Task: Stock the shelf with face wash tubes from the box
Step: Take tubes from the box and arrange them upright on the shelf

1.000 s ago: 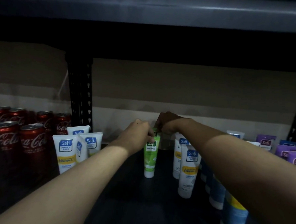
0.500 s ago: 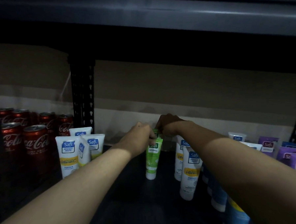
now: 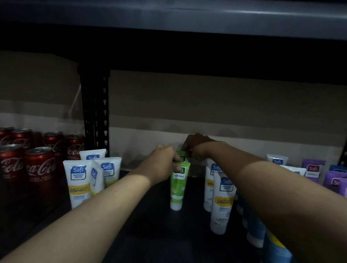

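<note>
A green Safi Naturals tube stands cap-down on the dark shelf, near its middle. My left hand pinches its top edge. A second green tube shows just behind it, mostly hidden, and my right hand is closed on its top. White Safi tubes stand just right of the green one, under my right forearm. The box is out of sight.
More white Safi tubes stand at the left, beside red cola cans and a black perforated post. Purple Safi sachets and blue tubes fill the right. An upper shelf board hangs low overhead.
Both hands have stayed on the green tubes at the shelf's back. The front green tube has tilted slightly, its top leaning right. The camera has dipped a little.
</note>
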